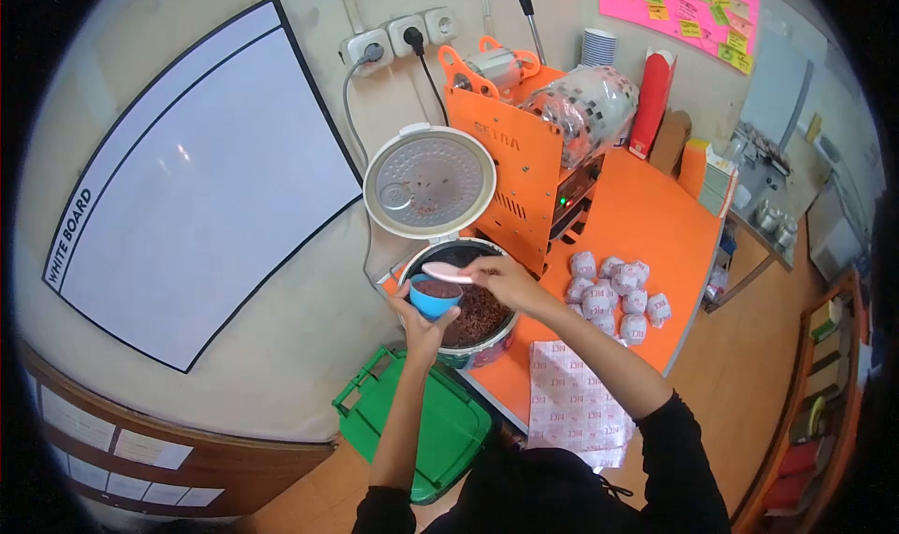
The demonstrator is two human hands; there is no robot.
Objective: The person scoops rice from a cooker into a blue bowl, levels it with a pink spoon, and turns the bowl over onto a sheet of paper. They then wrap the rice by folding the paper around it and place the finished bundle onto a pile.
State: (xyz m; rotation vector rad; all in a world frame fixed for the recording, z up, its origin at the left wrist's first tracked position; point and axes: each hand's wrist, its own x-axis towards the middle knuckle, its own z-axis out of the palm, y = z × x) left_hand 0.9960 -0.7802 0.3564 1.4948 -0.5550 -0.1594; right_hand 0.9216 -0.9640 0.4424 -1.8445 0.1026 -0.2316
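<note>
Black sleeve: nearest camera, lower right. Orange desk: carries orange machine (green indicator lit). Cooker: at desk edge, lid raised, dark grain inside. Printed sheets: on desk, near side. Cluster of wrapped bundles: beyond sheets. Left hand: gripping blue bowl over cooker mouth, grain in bowl. Right hand: grasping pink paddle at bowl's rim; contact cannot be told.

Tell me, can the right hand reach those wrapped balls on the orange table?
Probably yes: nothing seems to block the way from the right hand to the wrapped balls. But that hand holds a pink paddle, so it may have to put that down first.
</note>
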